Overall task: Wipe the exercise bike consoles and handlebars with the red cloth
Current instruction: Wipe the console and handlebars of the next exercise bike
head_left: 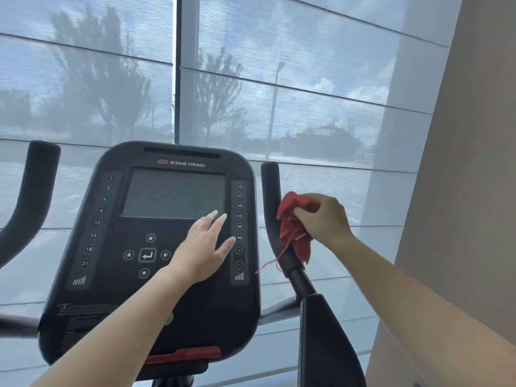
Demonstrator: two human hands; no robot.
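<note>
Crumpled red cloth (pixel 293 227) bunched in the curled right hand (pixel 325 217) against the black padded right handlebar (pixel 269 185), mid-wipe by the look, left hand (pixel 205 247) spread open on the black plastic console (pixel 97 275), far black left handlebar (pixel 36 177) probably still to do.

The exercise bike's black Star Trac console (pixel 156 224) faces the camera. One padded handlebar (pixel 271 196) rises just right of the console, another (pixel 36 185) well to its left. The left hand (pixel 203 247) rests on the console's lower right face, fingers straight. The red cloth (pixel 291 233), gripped by the right hand (pixel 326 219), drapes against the handlebar right of the console.
</note>
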